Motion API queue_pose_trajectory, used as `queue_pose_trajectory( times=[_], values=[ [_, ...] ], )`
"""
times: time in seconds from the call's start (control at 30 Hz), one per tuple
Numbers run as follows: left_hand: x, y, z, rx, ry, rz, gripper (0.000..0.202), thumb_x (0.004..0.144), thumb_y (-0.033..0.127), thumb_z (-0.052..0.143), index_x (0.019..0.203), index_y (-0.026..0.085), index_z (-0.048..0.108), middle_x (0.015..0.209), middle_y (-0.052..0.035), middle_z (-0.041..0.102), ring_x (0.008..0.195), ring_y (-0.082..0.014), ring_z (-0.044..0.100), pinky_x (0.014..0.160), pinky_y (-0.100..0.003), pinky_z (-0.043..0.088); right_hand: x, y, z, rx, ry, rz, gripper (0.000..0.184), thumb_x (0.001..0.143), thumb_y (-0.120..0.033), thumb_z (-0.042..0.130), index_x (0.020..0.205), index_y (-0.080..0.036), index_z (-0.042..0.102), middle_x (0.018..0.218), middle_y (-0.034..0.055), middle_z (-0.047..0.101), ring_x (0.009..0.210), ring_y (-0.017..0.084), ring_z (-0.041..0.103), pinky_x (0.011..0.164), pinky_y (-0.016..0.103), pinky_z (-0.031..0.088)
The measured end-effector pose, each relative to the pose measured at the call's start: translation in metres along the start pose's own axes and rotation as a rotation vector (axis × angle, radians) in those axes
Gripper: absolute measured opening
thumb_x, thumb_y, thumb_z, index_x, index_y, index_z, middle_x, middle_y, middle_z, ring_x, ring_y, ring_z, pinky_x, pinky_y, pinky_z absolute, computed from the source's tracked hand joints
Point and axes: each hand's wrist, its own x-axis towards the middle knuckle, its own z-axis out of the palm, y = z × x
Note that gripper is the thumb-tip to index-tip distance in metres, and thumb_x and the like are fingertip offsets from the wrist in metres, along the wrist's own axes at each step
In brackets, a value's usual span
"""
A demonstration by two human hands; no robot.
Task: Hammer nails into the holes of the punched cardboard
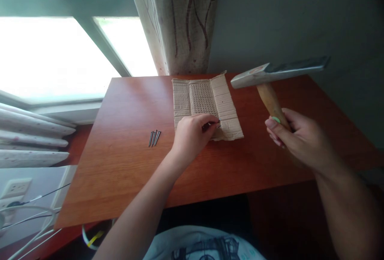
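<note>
My right hand (300, 136) is wrapped round the wooden handle of a hammer (270, 74), holding its metal head raised above the table. A green spot shows on the handle beside my thumb. My left hand (196, 130) rests low over a piece of corrugated cardboard (226, 106), its thumb and forefinger pinched on a nail (219, 122); most of that nail is hidden by the fingers. Creases divide the cardboard, and its middle part carries rows of small dark holes. Several loose nails (154, 138) lie side by side on the table, left of my left hand.
The reddish-brown wooden table (120, 172) ends at a near edge close to my body. Behind it are a grey wall (285, 16) and a patterned curtain (189, 20). A window (54, 60) is at the left, with a wall socket (16, 188) and cables (45, 220) below.
</note>
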Motion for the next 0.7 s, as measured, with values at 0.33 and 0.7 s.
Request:
queue_pose_trajectory(
  times=[0.33,0.7],
  values=[
    [0.0,-0.001,0.001,0.029,-0.005,0.008,0.008,0.089,0.018,0.071,0.089,0.022,0.078,0.085,-0.0011,0.08,0.073,-0.0169,0.072,0.066,-0.026,0.049,-0.013,-0.032,-0.034,-0.531,-0.045,-0.167,0.056,0.091,-0.072,0.053,0.062,-0.024,0.052,0.049,-0.0025,0.049,0.043,0.014,0.045,0.048,0.032,0.032],
    [-0.001,-0.002,0.001,0.028,-0.024,0.006,0.01,0.09,0.018,0.069,0.088,0.022,0.078,0.084,-0.0013,0.08,0.071,-0.0169,0.071,0.063,-0.026,0.045,-0.012,-0.043,-0.024,-0.535,-0.192,-0.233,0.044,0.1,-0.053,0.05,0.066,-0.024,0.049,0.053,-0.0034,0.05,0.045,0.014,0.049,0.046,0.029,0.033]
  ],
)
